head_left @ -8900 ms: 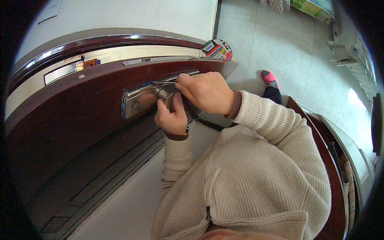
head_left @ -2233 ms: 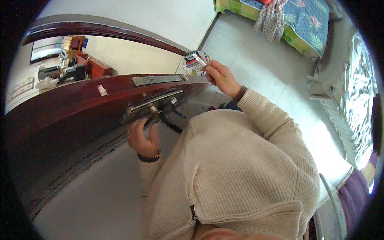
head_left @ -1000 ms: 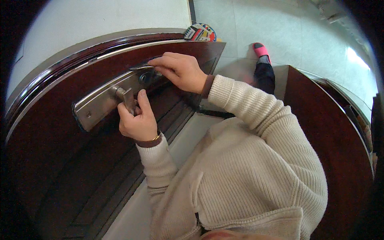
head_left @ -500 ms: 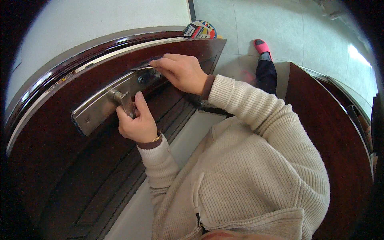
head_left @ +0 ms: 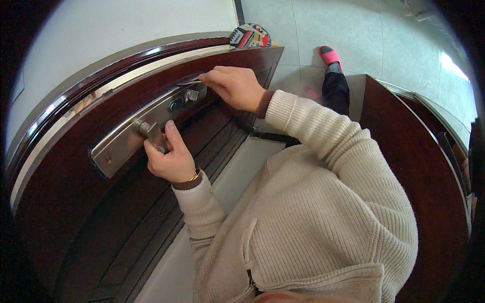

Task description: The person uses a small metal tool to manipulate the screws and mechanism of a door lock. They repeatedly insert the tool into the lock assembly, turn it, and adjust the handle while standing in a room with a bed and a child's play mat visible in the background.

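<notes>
Metal handle [head_left: 153,134] lies inside the gripping left hand [head_left: 173,157], right hand [head_left: 236,88] pinching a thin tool [head_left: 190,82].

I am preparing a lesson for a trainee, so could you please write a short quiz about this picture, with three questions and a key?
1. True or false: the bare right hand grips the silver-coloured metal lever handle.
2. What colour is the open-toed slipper on the visible foot? (a) blue (b) pink (c) yellow
3. What does the right hand hold near the right end of the long silver-coloured metal plate?

Key:
1. False; the bare left hand grips it.
2. (b)
3. A thin silver-coloured tool; its exact kind cannot be told.
</notes>
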`<state>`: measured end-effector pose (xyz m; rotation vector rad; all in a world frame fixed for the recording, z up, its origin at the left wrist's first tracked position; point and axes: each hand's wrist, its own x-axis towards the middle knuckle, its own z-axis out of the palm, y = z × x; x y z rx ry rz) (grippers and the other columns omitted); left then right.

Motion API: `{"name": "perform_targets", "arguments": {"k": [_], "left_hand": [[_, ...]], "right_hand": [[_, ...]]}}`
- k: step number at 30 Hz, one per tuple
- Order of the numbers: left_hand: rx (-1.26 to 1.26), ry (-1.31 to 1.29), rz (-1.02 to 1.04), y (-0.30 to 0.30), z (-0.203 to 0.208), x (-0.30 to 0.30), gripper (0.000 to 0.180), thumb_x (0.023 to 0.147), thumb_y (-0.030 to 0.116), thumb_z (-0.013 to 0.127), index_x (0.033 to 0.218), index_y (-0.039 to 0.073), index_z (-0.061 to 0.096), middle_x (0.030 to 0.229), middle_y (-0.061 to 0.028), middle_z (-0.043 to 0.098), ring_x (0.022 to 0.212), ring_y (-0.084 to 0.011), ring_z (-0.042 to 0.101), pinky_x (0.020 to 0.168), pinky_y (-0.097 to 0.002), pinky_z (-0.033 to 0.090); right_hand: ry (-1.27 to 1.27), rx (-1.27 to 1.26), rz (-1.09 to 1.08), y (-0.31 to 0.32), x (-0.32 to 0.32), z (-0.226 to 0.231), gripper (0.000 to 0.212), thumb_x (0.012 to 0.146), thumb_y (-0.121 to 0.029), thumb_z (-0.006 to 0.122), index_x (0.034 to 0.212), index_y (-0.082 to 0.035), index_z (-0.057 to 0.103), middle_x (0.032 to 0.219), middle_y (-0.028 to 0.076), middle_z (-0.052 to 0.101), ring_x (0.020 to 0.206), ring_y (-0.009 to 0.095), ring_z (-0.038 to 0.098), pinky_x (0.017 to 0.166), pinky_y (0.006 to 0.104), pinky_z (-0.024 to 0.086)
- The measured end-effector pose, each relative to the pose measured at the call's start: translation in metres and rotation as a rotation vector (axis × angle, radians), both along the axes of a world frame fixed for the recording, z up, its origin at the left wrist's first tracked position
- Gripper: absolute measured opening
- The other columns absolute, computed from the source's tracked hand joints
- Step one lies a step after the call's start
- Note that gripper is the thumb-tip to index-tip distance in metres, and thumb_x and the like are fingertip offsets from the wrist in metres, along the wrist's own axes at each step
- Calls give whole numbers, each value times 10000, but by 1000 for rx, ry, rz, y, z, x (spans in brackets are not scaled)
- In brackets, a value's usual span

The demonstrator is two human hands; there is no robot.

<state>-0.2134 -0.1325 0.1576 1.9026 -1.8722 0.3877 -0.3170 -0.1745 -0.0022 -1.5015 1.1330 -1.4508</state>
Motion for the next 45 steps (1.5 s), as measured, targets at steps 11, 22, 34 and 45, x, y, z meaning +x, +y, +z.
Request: {"name": "perform_targets", "arguments": {"k": [11, 22, 34, 45], "left_hand": [[81, 73, 89, 4, -6, 3, 266, 822, 201, 675, 922, -41, 634, 824, -114, 681, 697, -176, 634, 656, -301, 487], [-14, 59, 15, -1, -15, 12, 222, 801, 172, 692, 839, -32, 611, 739, -103, 675, 603, -161, 622, 574, -275, 474], [-5, 29, 30, 3, -16, 21, 214, 795, 155, 694, 806, -39, 601, 718, -111, 673, 594, -156, 631, 557, -273, 476], [-3, 33, 38, 0, -16, 17, 221, 804, 152, 684, 807, -47, 588, 739, -128, 676, 643, -160, 648, 603, -266, 492]], "right_hand": [[96, 106, 88, 3, -9, -38, 152, 873, -174, 540, 1000, -114, 597, 926, 84, 627, 836, 284, 609, 682, 356, 506], [-5, 329, 147, 15, -7, -71, 159, 890, -191, 528, 1011, -100, 576, 889, 104, 623, 838, 298, 603, 707, 359, 482], [-54, 178, 169, -11, 10, -60, 192, 887, -299, 520, 969, -138, 585, 864, 91, 631, 817, 305, 606, 674, 396, 478], [-72, 178, 133, -16, 22, -59, 161, 882, -210, 549, 975, -82, 577, 905, 111, 616, 851, 301, 595, 730, 345, 481]]}}
